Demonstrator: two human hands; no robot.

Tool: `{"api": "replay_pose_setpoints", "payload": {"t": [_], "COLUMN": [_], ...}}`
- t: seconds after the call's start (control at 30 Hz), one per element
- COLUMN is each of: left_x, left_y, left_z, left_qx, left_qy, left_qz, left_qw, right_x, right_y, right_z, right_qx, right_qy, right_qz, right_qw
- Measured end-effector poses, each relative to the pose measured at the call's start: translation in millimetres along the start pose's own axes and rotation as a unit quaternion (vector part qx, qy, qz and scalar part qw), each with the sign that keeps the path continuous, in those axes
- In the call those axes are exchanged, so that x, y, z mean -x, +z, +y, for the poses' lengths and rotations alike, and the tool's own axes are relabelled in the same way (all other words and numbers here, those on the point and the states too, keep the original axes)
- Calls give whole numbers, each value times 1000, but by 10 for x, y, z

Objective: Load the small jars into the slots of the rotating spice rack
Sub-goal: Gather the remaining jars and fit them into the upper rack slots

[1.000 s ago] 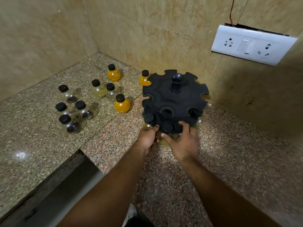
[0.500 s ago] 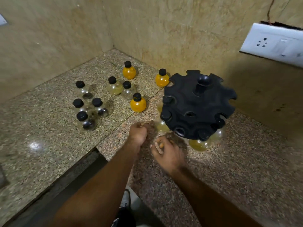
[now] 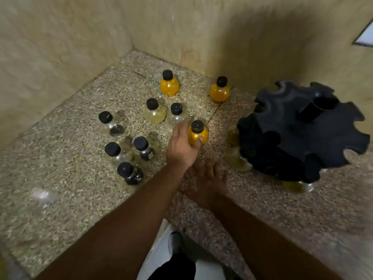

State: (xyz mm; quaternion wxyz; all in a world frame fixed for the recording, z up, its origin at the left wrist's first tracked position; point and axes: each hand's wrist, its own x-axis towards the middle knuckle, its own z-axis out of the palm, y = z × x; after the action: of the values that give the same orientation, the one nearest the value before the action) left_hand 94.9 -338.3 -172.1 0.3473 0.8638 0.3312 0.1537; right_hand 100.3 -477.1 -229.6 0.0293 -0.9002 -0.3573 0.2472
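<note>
- On the granite counter (image 3: 66, 199), both hands have left the black spice rack (image 3: 302, 136), where they were working a second ago.
- Left hand (image 3: 182, 147) has moved out to the nearest orange jar (image 3: 197, 133); fingers curl around its left side, thumb pressed on the lower front. Jar is gripped and upright on the counter, just left of the rack.
- Right hand (image 3: 209, 179) lies flat, palm down, fingers spread, holding nothing, just behind the left wrist.
- Rack sits at right, unchanged, with yellowish jars hanging in its lower front slots.
- Eight other black-capped jars stand loose further left and back, as before.
- Frame is motion-blurred.
</note>
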Motion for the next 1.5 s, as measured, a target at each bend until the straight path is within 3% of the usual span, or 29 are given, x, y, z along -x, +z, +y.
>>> {"api": "replay_pose_setpoints", "payload": {"t": [0.1,0.33,0.5,0.63,0.8,0.93,1.03,1.17,1.23,1.33,1.4,1.5], "left_x": [-242,-452,-205,113,420,570,670,755,743,703,669,630], "left_y": [-46,25,102,143,191,281,393,545,616,677,693,693], "left_z": [-5,-52,-29,75,134,244,388,692,808,902,936,962], "left_qx": [-17,-17,-7,11,22,56,96,206,238,350,394,379], "left_qy": [83,118,167,206,290,295,240,-7,-136,-276,-312,-319], "left_qz": [-31,-67,-88,-72,-121,-190,-268,-372,-414,-436,-417,-398], "left_qw": [996,991,982,976,949,935,928,905,868,782,757,772], "right_x": [-57,-27,165,392,619,855,1034,1204,1235,1192,1131,1058], "right_y": [28,-43,-206,-187,-159,-161,-113,-171,-262,-418,-506,-606], "right_z": [-60,-120,-131,-67,141,249,369,594,718,881,920,921], "right_qx": [-4,-86,-248,-289,-303,-317,-318,-293,-295,-287,-281,-262], "right_qy": [28,47,132,135,142,151,191,268,271,254,251,246], "right_qz": [-3,75,259,344,353,359,379,401,407,404,393,388], "right_qw": [1000,992,924,883,874,865,848,826,821,830,839,849]}}
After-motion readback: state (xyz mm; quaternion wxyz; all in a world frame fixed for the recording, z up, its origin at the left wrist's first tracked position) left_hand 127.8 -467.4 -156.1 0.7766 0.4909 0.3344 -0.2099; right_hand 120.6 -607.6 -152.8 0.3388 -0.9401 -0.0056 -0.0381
